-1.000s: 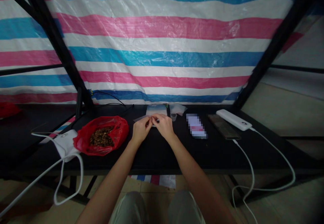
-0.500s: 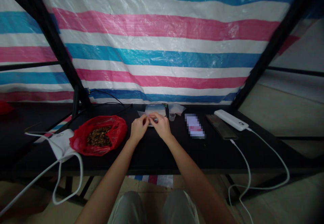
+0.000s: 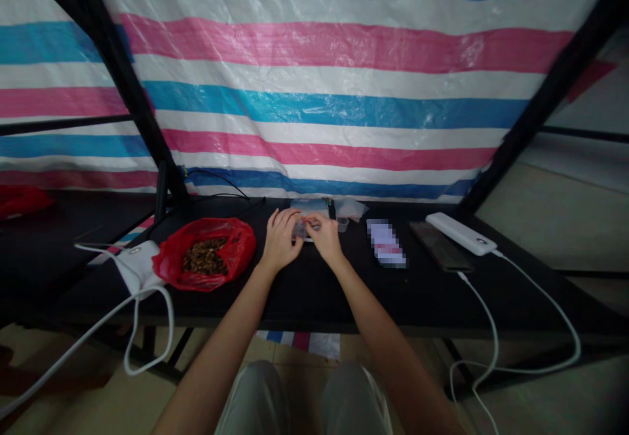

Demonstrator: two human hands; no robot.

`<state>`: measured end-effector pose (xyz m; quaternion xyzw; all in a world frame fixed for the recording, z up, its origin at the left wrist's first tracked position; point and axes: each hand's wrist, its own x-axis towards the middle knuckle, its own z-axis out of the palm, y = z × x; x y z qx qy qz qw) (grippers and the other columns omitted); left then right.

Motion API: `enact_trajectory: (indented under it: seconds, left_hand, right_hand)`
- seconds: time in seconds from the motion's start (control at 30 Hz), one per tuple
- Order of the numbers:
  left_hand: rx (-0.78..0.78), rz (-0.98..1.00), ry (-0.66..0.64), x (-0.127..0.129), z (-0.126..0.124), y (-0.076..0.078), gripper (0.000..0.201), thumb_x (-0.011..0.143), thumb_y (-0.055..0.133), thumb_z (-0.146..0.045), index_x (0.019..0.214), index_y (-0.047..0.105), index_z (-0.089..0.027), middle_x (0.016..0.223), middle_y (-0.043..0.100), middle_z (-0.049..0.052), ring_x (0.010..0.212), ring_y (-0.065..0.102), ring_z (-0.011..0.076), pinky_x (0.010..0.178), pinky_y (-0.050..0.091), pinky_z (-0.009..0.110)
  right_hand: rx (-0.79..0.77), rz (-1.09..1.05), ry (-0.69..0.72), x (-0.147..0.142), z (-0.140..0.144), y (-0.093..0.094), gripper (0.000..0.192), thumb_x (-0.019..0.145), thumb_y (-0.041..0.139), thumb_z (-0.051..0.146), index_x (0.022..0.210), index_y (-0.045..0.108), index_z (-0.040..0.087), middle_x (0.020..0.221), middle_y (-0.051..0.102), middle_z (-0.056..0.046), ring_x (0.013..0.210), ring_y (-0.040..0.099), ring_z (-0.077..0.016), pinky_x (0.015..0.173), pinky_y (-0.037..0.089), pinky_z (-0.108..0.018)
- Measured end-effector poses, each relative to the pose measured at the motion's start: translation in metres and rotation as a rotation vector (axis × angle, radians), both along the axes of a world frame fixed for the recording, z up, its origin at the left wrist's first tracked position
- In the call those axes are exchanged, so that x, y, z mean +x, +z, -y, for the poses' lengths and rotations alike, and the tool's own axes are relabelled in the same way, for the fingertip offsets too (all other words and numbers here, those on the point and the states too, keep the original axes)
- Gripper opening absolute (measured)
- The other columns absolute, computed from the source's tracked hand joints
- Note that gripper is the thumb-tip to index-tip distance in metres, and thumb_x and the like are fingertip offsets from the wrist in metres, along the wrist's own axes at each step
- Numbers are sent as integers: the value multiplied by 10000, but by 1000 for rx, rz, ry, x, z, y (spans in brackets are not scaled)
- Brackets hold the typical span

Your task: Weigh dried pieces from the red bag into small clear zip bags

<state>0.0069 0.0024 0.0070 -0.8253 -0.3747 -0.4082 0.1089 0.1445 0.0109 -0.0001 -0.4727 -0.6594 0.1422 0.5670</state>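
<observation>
1. I am working with both hands at the far middle of the black table [image 3: 344, 291]. My left hand [image 3: 280, 242] is lying with fingers spread and loosely curled beside a small clear plastic packet [image 3: 301, 229]; whether it is actually gripping the packet I cannot tell.
2. My right hand [image 3: 324, 238] is pinching with thumb and forefinger closed on the packet's right end.
3. The packet is sitting between the two hands, just in front of a small pale flat device [image 3: 310, 209]. Its long axis is running left to right across the table, ends pointing at each hand. Contents too small to make out.
4. Just right of the device: a crumpled clear bag [image 3: 350, 208] and a tiny cup [image 3: 343, 224].
5. Left of my hands, near but not touching: a red plastic bag [image 3: 206, 255], open on top, holding brown bits.
6. Further left: a white unit [image 3: 140, 264] trailing a white cable off the table edge.
7. Right side: a dark phone [image 3: 441, 255] and a white power bank [image 3: 460, 233], lying side by side, cable attached.
8. Behind the table a pink, white and blue striped tarp [image 3: 314, 94] is hanging inside a black frame [image 3: 122, 81].
</observation>
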Motion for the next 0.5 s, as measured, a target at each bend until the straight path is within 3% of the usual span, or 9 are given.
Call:
enact_trajectory:
  seconds: [0.1, 0.27, 0.5]
  left_hand:
    - [9, -30, -12, 0, -2, -2, 431, 708, 541, -313, 1107, 490, -159, 1084, 587, 79, 1057, 498, 229, 1057, 214, 434]
    - [74, 1, 124, -1, -5, -5, 522, 705, 576, -400, 1159, 499, -153, 1052, 606, 103, 1002, 520, 247, 1017, 256, 447]
    - [97, -62, 106, -5, -8, -5, 604, 725, 545, -535, 1197, 495, -161, 1087, 591, 101, 1021, 513, 244, 1022, 232, 441]
  right_hand:
    - [-62, -163, 74, 0, -6, -3, 102, 672, 526, 194, 729, 610, 184, 718, 653, -13, 635, 633, -152, 624, 518, -265]
    - [-182, -366, 175, 3, -10, -4, 141, 606, 585, 249, 725, 610, 177, 691, 648, -28, 632, 629, -171, 509, 504, -252]
    - [-209, -398, 213, 1, -12, -5, 221, 558, 661, 281, 748, 604, 181, 716, 637, -23, 610, 595, -145, 527, 484, -243]
